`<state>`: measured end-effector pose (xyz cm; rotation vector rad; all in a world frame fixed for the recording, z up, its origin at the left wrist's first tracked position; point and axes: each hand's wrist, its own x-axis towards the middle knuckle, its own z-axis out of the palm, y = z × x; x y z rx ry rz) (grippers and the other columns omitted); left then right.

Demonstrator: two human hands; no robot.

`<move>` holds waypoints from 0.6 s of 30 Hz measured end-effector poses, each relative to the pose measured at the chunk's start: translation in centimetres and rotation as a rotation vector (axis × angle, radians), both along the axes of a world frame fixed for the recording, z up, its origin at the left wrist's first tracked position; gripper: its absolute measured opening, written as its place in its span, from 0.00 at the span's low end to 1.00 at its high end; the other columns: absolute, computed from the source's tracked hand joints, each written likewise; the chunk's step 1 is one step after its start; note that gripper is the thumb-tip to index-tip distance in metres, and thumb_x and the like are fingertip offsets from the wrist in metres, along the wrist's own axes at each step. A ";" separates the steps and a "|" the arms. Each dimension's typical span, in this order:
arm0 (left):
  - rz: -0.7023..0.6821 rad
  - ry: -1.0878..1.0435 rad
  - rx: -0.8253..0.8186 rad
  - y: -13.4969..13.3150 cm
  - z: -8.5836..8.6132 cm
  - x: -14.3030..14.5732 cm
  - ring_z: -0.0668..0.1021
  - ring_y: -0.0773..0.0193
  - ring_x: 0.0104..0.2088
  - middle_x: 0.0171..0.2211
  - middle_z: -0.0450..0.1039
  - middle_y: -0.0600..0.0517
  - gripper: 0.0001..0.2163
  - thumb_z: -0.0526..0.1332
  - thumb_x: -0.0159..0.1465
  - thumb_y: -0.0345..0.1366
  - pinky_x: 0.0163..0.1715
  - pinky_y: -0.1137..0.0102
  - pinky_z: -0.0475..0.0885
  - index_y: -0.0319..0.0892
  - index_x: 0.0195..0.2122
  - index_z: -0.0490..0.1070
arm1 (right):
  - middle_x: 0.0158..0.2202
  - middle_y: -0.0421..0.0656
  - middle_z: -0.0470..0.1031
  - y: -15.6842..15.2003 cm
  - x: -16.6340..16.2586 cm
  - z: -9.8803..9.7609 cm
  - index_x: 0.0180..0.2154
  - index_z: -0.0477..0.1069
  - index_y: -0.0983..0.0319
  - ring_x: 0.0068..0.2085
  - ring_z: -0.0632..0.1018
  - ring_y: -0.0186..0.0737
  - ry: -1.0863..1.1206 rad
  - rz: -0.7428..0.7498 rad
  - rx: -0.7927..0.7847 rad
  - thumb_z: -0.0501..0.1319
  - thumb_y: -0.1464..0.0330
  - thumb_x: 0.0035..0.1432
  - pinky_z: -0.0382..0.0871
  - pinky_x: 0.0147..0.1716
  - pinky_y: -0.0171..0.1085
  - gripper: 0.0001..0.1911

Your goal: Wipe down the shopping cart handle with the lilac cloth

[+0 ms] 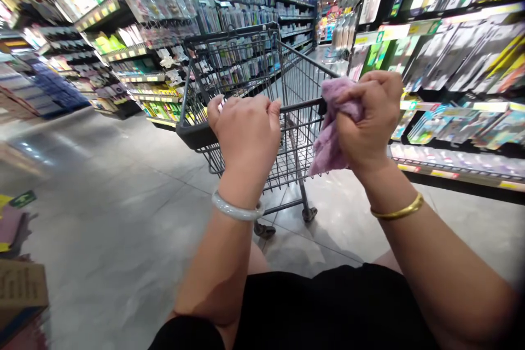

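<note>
A black wire shopping cart (246, 60) stands in front of me in a store aisle. My left hand (246, 131) is closed around the cart's handle bar (301, 105), with a pale bangle on its wrist. My right hand (369, 120) grips a crumpled purple cloth (332, 126) against the right end of the same handle bar; a gold bangle circles that wrist. The cloth hangs down below the handle. The cart's basket looks empty.
Shelves of packaged goods (451, 65) line the right side, close to the cart. More racks (172, 22) run along the left and far down the aisle. Grey tiled floor (115, 202) spreads to the left. A cardboard box (20, 290) sits at the lower left edge.
</note>
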<state>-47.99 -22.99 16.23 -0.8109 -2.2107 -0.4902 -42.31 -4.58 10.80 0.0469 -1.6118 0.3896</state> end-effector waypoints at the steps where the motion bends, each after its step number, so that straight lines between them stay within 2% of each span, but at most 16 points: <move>1: -0.029 0.003 -0.018 0.2 -0.1 0.1 0.75 0.52 0.46 0.38 0.79 0.49 0.18 0.47 0.72 0.46 0.56 0.54 0.55 0.48 0.40 0.75 | 0.42 0.43 0.65 0.0 -0.1 -0.1 0.35 0.72 0.59 0.49 0.70 0.42 0.003 -0.023 -0.008 0.60 0.79 0.50 0.67 0.52 0.48 0.12; 4: -0.042 0.002 -0.090 0.8 -0.3 0.2 0.77 0.53 0.42 0.37 0.79 0.49 0.17 0.48 0.72 0.45 0.47 0.59 0.60 0.48 0.40 0.75 | 0.43 0.42 0.67 -1.8 -0.7 -0.8 0.36 0.71 0.57 0.48 0.70 0.41 -0.052 0.011 0.077 0.59 0.79 0.51 0.69 0.50 0.47 0.13; 6: -0.003 0.016 -0.114 1.0 -0.3 0.2 0.77 0.53 0.39 0.35 0.79 0.49 0.16 0.49 0.72 0.45 0.42 0.60 0.60 0.47 0.36 0.74 | 0.43 0.41 0.69 -3.0 -0.9 -1.3 0.37 0.71 0.55 0.47 0.70 0.40 -0.081 0.046 0.191 0.58 0.78 0.54 0.70 0.48 0.46 0.13; 8: 0.017 0.030 -0.116 0.9 -0.3 0.1 0.77 0.54 0.38 0.34 0.79 0.49 0.16 0.49 0.72 0.44 0.40 0.61 0.59 0.47 0.35 0.74 | 0.43 0.40 0.69 -3.0 -0.7 -1.1 0.38 0.72 0.54 0.47 0.71 0.39 -0.056 0.049 0.238 0.58 0.77 0.55 0.70 0.48 0.45 0.13; 14: 0.029 0.028 -0.093 0.0 -0.3 -0.2 0.77 0.55 0.37 0.33 0.79 0.51 0.16 0.50 0.72 0.43 0.37 0.62 0.57 0.47 0.34 0.74 | 0.42 0.45 0.64 2.1 0.5 0.8 0.36 0.72 0.58 0.49 0.69 0.42 0.071 -0.081 -0.025 0.58 0.80 0.51 0.65 0.53 0.49 0.13; 16: 0.028 0.031 -0.087 -0.2 -0.3 -0.3 0.77 0.55 0.37 0.33 0.79 0.52 0.15 0.50 0.72 0.42 0.37 0.62 0.57 0.48 0.34 0.74 | 0.41 0.45 0.64 2.1 0.2 0.6 0.35 0.72 0.59 0.48 0.69 0.43 0.048 -0.098 -0.053 0.59 0.80 0.51 0.65 0.52 0.49 0.12; 18: 0.029 0.034 -0.091 -0.4 -0.2 -0.5 0.77 0.55 0.37 0.33 0.79 0.52 0.15 0.51 0.72 0.42 0.36 0.62 0.56 0.48 0.34 0.74 | 0.41 0.45 0.65 0.5 -0.4 0.0 0.34 0.72 0.59 0.47 0.69 0.42 0.028 -0.093 -0.030 0.58 0.80 0.50 0.66 0.50 0.48 0.12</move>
